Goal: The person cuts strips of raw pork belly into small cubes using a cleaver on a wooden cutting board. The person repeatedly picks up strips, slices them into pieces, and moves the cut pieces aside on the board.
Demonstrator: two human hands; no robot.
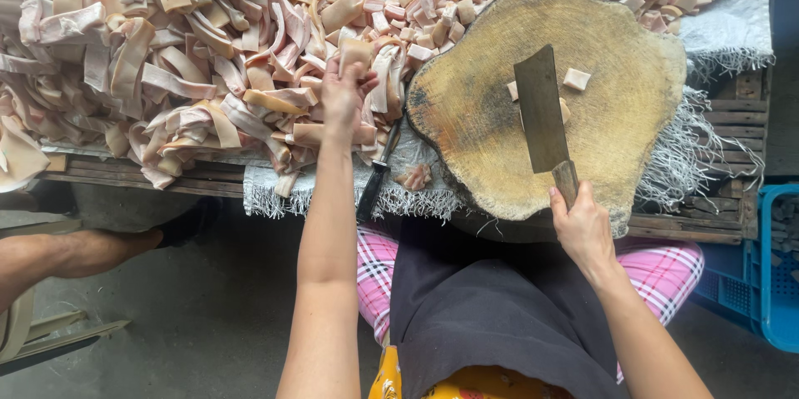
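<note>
While the left hand (343, 93) is pinching a strip, the right hand (583, 228) is gripping a cleaver (541, 108).

Left fingers are clamping together on a pale, rubbery pork-skin strip (356, 51) atop the glistening heap of strips (166, 58). Right fingers are wrapping the wooden handle, the flat steel blade lying beyond them on the rough, round chopping block (632, 116), beside small cubes (576, 79).
</note>
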